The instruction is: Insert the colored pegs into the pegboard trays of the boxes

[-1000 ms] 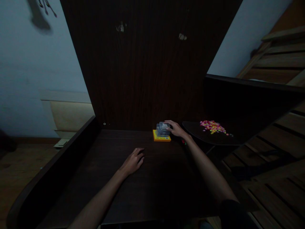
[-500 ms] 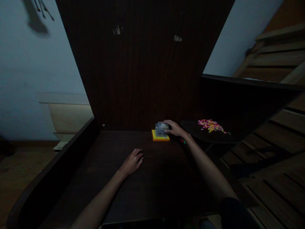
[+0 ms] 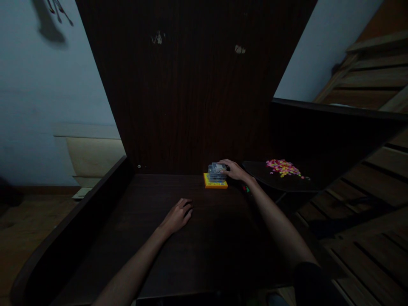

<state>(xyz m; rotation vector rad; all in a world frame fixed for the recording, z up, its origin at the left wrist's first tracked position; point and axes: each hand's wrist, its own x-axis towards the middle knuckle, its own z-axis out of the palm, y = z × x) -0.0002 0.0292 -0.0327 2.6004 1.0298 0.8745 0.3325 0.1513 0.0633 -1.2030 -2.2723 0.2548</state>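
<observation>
Clear plastic box, small, see-through, looks like stacked layers. It sits on a flat yellow base at the far middle of the dark wooden tabletop, just in front of the upright back panel. There are dark marks on the yellow front edge, maybe print, too small and dim to read. No brand or label is legible on the clear box either; a pale patch shows on top, unreadable.

Right hand is on the box's right side, fingers draped over its top edge and touching it. Cannot tell if the thumb closes a real grip; that side is hidden and dark. The forearm runs back to the lower right, with a dark sleeve at the frame's bottom.

Left hand lies palm down on the tabletop, nearer the camera and left of the box, well apart from it. Its fingers are loosely curled, holding nothing.

A tiny red-green bit lies on the tabletop just beside the right wrist; what it is cannot be told.

Right of the box is a dark round tray, lower than the hand, carrying a heap of small coloured pieces, pink, yellow and orange, with a few strays at the heap's right.

The back panel has two pale scuffs, up high. A pale blue wall is at left, wooden slats at right. The scene is very dim.
</observation>
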